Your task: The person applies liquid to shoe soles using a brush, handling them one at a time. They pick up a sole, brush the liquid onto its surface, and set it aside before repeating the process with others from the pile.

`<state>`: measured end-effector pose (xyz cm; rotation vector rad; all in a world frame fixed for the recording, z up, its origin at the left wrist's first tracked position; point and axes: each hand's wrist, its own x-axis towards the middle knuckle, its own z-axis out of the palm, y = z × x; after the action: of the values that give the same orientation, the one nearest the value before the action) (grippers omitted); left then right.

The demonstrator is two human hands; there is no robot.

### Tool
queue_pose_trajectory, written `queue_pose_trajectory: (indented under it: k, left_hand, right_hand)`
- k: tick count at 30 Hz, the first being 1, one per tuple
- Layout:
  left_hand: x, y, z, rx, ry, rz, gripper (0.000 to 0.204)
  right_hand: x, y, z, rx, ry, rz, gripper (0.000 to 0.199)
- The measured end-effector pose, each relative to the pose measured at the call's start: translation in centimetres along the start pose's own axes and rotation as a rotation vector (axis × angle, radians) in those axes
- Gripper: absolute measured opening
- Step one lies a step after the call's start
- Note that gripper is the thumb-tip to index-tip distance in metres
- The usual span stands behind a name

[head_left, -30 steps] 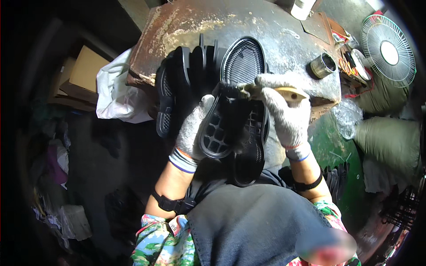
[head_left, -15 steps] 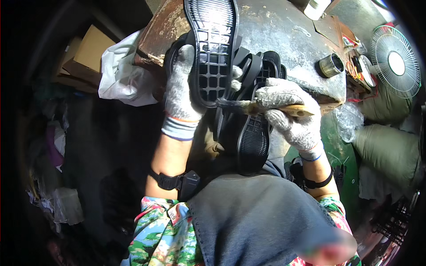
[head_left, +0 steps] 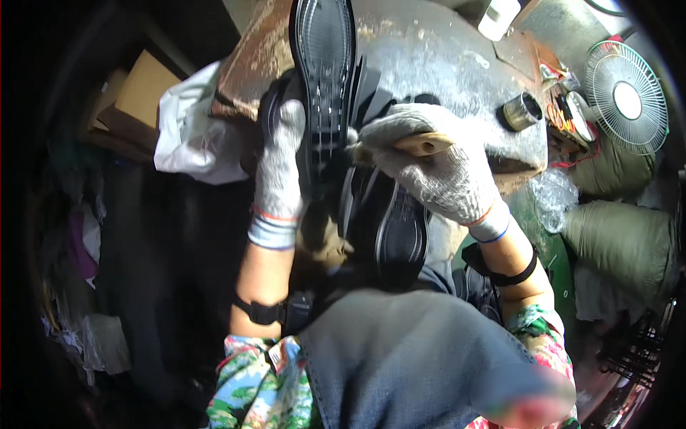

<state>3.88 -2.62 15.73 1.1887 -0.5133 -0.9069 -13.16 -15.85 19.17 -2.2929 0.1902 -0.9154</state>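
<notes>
My gloved left hand [head_left: 280, 168] is closed around a long black rubber sole [head_left: 323, 61], its thumb along the left edge. The sole stands lengthwise, with a grid of hollows in its lower half and a wet-looking shine. In my gloved right hand [head_left: 457, 175] is a brush [head_left: 426, 145] with a pale wooden handle. The brush's bristle end is near the sole's right edge, mostly hidden by the fingers and blurred. Black straps [head_left: 370, 86] show just right of the held sole. Below the right hand, another black sole [head_left: 402, 229] lies over my lap.
A worn worktable [head_left: 421, 43] spreads ahead, with an open metal tin [head_left: 525, 112] and a white container [head_left: 498, 19]. At right are a fan [head_left: 627, 100], clear plastic [head_left: 554, 200] and stuffed green sacks [head_left: 622, 243]. A white bag [head_left: 189, 132] and cardboard boxes [head_left: 143, 89] are at left.
The brush in my right hand has moved from the sole's lower end up along its right edge, and its handle has turned. The held sole has tilted and shifted slightly left.
</notes>
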Motion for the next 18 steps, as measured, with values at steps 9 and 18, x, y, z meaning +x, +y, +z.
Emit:
queue_pose_trajectory:
  k: [9,18]
  left_hand:
    - [0.3,-4.6,-5.4,-0.478,-0.332,-0.267,0.073]
    - [-3.0,-7.6,-9.0,-0.387,-0.305,-0.22,0.054]
  right_hand:
    - [1.4,-0.8,0.0,0.07,0.121,0.194,0.014]
    - [3.2,0.0,-2.5,-0.307,0.169,0.127,0.016]
